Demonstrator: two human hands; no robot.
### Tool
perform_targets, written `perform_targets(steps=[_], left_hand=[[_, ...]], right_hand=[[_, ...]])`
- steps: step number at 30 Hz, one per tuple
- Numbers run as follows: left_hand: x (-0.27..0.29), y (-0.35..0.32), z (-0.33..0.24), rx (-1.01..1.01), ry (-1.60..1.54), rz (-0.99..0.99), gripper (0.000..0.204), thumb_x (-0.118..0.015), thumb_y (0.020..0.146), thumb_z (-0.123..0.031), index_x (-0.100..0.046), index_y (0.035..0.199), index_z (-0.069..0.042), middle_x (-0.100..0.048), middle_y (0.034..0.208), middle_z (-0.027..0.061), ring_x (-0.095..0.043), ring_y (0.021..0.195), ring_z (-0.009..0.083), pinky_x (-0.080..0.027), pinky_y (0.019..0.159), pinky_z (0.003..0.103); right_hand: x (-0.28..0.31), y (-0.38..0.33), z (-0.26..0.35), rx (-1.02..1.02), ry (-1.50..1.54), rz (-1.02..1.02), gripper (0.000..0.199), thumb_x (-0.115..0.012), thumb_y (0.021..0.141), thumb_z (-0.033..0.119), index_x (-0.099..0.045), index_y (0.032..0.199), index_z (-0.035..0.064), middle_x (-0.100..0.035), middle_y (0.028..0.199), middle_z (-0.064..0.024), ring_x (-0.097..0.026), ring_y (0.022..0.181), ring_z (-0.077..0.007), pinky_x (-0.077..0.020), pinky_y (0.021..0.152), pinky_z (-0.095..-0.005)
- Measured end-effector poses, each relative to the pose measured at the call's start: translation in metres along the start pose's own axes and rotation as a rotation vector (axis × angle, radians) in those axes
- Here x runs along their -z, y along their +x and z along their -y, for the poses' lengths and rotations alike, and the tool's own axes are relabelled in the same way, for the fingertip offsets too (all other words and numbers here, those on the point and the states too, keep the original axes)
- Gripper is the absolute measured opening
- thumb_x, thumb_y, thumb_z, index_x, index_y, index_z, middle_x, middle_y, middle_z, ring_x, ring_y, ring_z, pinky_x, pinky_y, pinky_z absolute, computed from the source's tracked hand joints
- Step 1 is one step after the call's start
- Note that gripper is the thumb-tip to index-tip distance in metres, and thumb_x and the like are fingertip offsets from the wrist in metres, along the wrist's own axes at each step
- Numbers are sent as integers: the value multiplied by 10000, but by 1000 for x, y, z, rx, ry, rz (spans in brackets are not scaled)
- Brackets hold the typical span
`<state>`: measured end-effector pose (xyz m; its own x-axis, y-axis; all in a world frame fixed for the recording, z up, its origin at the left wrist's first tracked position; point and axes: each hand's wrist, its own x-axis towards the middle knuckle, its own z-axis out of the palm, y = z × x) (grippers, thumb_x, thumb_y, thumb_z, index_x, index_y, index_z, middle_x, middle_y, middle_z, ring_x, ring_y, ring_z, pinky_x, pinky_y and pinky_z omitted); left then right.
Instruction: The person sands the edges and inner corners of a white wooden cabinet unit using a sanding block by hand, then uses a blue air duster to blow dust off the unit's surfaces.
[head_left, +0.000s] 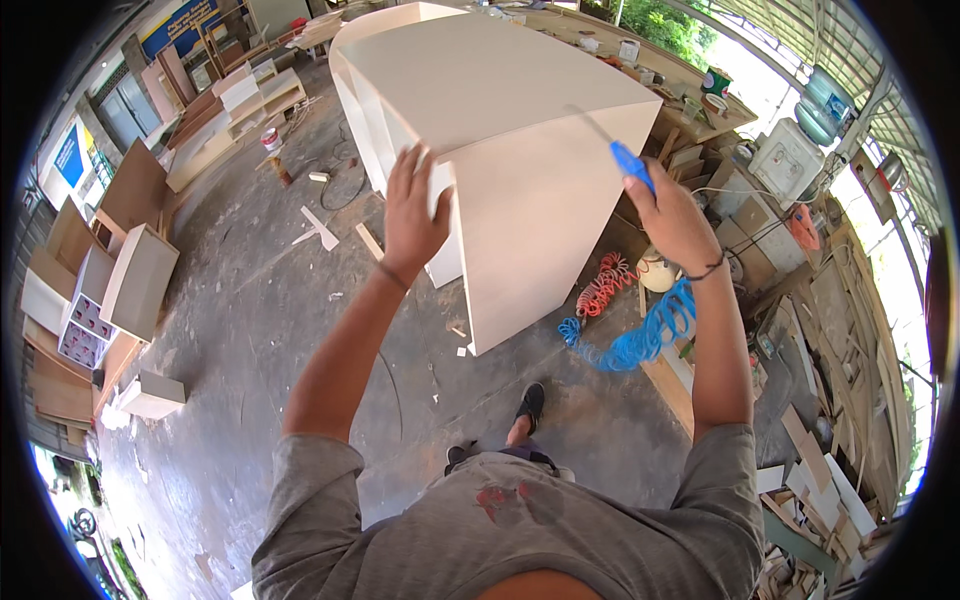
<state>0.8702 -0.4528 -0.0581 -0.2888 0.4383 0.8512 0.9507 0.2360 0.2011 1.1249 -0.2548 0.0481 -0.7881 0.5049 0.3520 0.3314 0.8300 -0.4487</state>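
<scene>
A large white cabinet (550,210) stands before me, its pale flat panels facing up and toward me. At its near left corner, my left hand (413,210) rests against the panel edge, fingers stretched and thumb apart. Over the right side of the cabinet, my right hand (668,215) is closed around a blue-handled tool (628,163). A thin grey shaft or blade points from the handle up and left over the panel; motion blurs it, so its exact kind is unclear. Whether its tip touches the surface I cannot tell.
Coiled blue (655,335) and red (603,287) air hoses lie right of the cabinet. A cluttered workbench (725,110) runs behind it. Wood offcuts (840,470) pile up at the right. Wooden cabinets (140,280) stand at the left; scraps and a cable dot the dark floor (250,330).
</scene>
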Motion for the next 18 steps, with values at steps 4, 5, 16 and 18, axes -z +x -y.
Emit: perform_targets(steps=[4, 5, 16, 18], left_hand=[[8, 24, 20, -65, 124, 231, 449, -513, 915, -200, -444, 1322, -23, -437, 1389, 140, -338, 1338, 333, -263, 1097, 490], [9, 27, 26, -64, 172, 310, 446, -495, 925, -219, -445, 1328, -36, -445, 1387, 128, -341, 1340, 317, -255, 1101, 496], [-23, 79, 32, -125, 192, 645, 354, -467, 915, -198, -515, 1228, -41, -526, 1310, 102, -426, 1281, 274, -331, 1062, 486], [-31, 66, 35, -158, 203, 557, 337, -474, 907, -190, -530, 1203, -36, -538, 1286, 114, -443, 1260, 267, -353, 1042, 476]], right_hand=[[-18, -25, 54, 176, 111, 416, 410, -424, 973, 380, -510, 1108, 2, -620, 791, -245, -620, 774, -430, -477, 670, -461], [-15, -19, 60, 69, 80, 311, 410, -431, 967, 394, -515, 1083, 10, -620, 811, -253, -619, 793, -432, -477, 688, -468], [-13, -38, 73, -106, 107, 173, 400, -424, 977, 392, -513, 1034, 7, -593, 688, -129, -608, 588, -269, -477, 567, -371], [-20, -54, 79, -86, 255, 438, 373, -417, 988, 377, -508, 1016, 16, -537, 603, -27, -561, 530, -126, -462, 526, -295]])
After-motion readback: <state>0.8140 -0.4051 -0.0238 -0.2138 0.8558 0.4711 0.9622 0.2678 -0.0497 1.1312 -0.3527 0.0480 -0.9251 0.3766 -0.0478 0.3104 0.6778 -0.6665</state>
